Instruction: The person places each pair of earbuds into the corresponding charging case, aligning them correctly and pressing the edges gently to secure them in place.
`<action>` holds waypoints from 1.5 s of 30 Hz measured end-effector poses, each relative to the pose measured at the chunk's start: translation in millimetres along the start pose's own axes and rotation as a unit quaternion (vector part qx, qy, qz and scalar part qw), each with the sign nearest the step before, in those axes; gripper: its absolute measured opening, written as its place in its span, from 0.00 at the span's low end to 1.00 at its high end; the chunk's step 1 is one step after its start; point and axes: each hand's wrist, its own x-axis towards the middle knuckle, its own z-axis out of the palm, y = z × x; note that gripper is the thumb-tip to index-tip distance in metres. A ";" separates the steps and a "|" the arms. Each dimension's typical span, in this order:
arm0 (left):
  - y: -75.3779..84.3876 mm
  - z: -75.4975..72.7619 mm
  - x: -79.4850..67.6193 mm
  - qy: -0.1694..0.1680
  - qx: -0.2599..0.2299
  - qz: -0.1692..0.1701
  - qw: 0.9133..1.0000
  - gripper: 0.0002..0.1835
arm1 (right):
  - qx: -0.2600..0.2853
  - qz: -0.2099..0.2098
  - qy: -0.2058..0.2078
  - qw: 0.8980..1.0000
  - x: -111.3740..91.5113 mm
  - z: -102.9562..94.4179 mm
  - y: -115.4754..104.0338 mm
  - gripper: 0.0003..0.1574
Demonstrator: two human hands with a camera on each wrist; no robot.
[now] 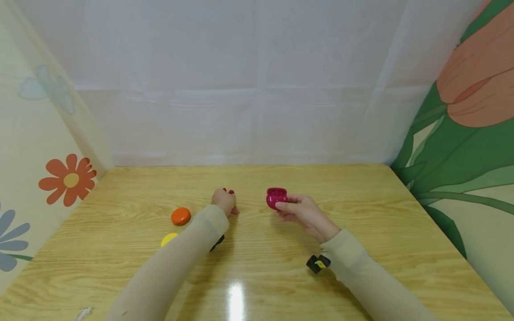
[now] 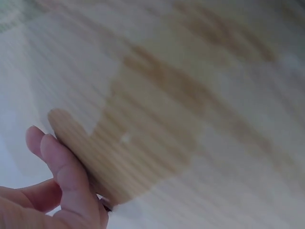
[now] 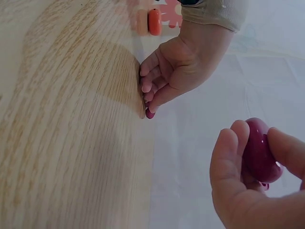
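Observation:
My right hand [image 1: 303, 211] pinches a glossy magenta earbud case [image 1: 276, 199] between thumb and fingers, held above the table with its lid raised. In the right wrist view the rounded outside of the case [image 3: 261, 152] shows. Farther left, my left hand [image 1: 225, 201] is down at the tabletop with bent fingers. Its thumb and finger pinch a small dark-magenta earbud [image 3: 150, 113] there. Two small red bits show just beyond this hand in the head view, one being a round red piece [image 1: 231, 191]. The left wrist view shows the curled fingers [image 2: 71, 181], the earbud mostly hidden.
An orange-red round case [image 1: 181, 216] lies left of my left forearm. A yellow round object [image 1: 168, 239] is partly behind that sleeve. The wooden table [image 1: 257, 249] meets a white cloth backdrop [image 1: 257, 111]. Near the front left edge is a small whitish mark [image 1: 83, 313].

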 end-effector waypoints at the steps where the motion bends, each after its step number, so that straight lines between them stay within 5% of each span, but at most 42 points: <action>1: 0.1 0.0 0.6 0.000 0.001 0.000 1.000 0.27 | 0.001 0.000 0.000 1.000 0.0 0.1 -0.1 0.23; 11: -0.5 -1.9 0.4 -0.011 -0.001 0.008 1.000 0.26 | 0.002 0.002 0.002 1.000 -0.4 0.9 0.4 0.22; 18: -3.8 -2.9 -5.6 -0.029 -0.076 -0.001 0.997 0.30 | 0.000 0.000 0.002 1.000 -1.1 1.5 -0.4 0.22; 30: 2.3 -8.7 -27.9 -0.044 -0.173 -0.003 0.984 0.14 | 0.000 0.000 -0.002 1.000 -1.7 3.1 -1.2 0.22; 45: 3.1 -16.9 -46.8 -0.089 -0.176 0.024 0.980 0.16 | -0.001 0.002 0.002 1.000 -2.2 5.3 -0.7 0.21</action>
